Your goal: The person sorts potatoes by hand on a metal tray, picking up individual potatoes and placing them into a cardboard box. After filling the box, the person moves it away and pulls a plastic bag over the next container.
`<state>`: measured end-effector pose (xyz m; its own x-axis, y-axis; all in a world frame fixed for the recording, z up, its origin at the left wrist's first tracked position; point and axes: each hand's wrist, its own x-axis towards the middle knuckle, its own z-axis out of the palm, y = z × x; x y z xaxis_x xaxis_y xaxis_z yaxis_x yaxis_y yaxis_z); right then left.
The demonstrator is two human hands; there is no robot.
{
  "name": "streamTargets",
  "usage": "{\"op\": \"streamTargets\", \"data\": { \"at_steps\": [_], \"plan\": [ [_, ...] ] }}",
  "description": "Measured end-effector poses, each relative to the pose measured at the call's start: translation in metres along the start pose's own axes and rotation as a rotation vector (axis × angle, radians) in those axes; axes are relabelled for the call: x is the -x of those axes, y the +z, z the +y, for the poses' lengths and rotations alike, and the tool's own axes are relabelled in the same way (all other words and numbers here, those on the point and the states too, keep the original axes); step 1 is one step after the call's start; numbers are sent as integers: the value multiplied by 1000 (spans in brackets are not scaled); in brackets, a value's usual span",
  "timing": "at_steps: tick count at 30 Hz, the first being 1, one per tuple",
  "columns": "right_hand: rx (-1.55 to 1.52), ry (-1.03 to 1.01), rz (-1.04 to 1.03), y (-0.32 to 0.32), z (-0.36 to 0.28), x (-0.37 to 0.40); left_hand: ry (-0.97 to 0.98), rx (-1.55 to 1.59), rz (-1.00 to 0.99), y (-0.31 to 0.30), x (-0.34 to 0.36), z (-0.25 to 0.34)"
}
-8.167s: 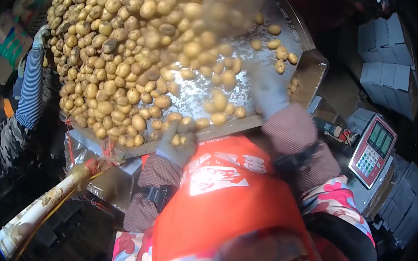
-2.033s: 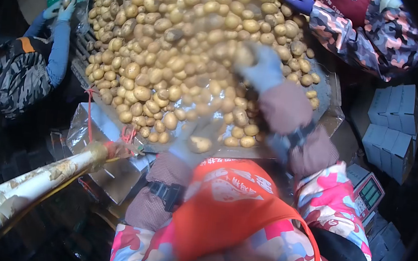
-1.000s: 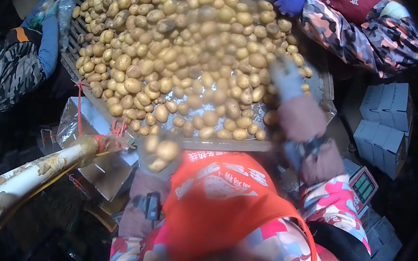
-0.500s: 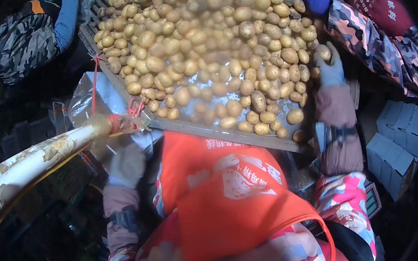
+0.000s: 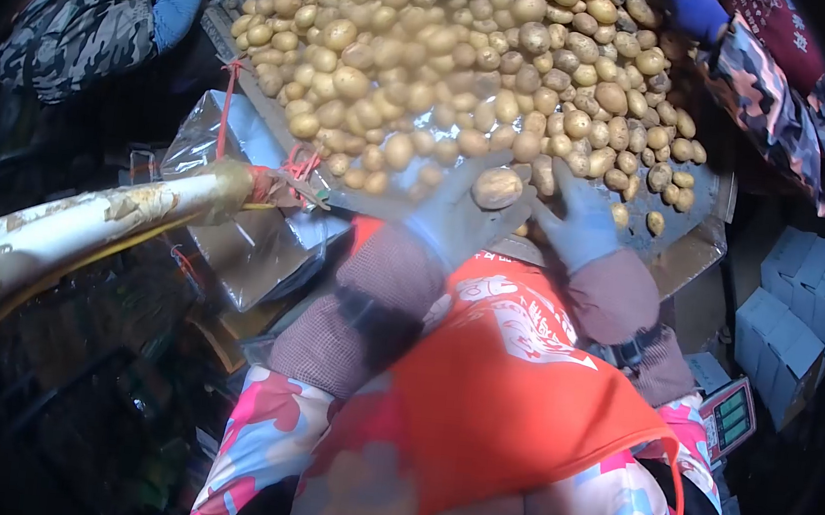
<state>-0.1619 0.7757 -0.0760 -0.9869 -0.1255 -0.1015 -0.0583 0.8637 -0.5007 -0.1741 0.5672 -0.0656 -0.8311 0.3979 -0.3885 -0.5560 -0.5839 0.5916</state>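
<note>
My left hand (image 5: 456, 222), in a grey-blue glove, holds a tan potato (image 5: 498, 188) at the near edge of the sorting table. Close beside it is my right hand (image 5: 580, 224), gloved alike, its fingers apart and reaching toward the left one. Another longish potato (image 5: 543, 176) lies between the two hands, right at the right fingertips. Beyond them spreads a large heap of potatoes (image 5: 350, 83), partly blurred in the middle. A few loose ones lie on the table surface (image 5: 648, 231) to the right.
A worn white tube (image 5: 90, 207) with red ties juts in from the left, over a plastic-lined box (image 5: 253, 262). White cartons (image 5: 783, 333) and a scale display (image 5: 730, 417) are at right. Two people stand at the far corners, one with a purple-gloved hand (image 5: 692, 11).
My left hand has risen from beside the table and now has a potato. My right hand has come from the table's right side to the near edge. The view has shifted.
</note>
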Motion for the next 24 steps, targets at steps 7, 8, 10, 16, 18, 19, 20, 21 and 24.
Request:
{"op": "streamTargets", "data": {
  "at_steps": [7, 8, 10, 16, 18, 19, 20, 21, 24],
  "plan": [
    [-673, 386, -2, -1, -22, -28, 242, -765, 199, -9, 18, 10],
    [-900, 471, -5, -6, -24, -29, 88, -480, 263, -5, 26, 16],
    [-962, 525, 1, -12, -33, -29, -159, -176, 281, 2, 29, 28],
    [-925, 33, -343, -32, -82, -16, -321, 86, 290, -35, 37, 39],
    [-1017, 199, -193, -27, -83, -15, -144, 69, 141, -55, 51, 39],
    [-1004, 253, -151, -23, -80, -14, -131, 115, 107, -67, 62, 41],
    [-837, 173, -149, -13, -70, -11, -129, 162, 88, -78, 73, 47],
    [-670, 98, -135, -2, -60, -7, -116, 202, 55, -89, 85, 54],
    [69, -505, -92, 35, -2, 4, -44, 314, -52, -122, 124, 77]
  ]
}}
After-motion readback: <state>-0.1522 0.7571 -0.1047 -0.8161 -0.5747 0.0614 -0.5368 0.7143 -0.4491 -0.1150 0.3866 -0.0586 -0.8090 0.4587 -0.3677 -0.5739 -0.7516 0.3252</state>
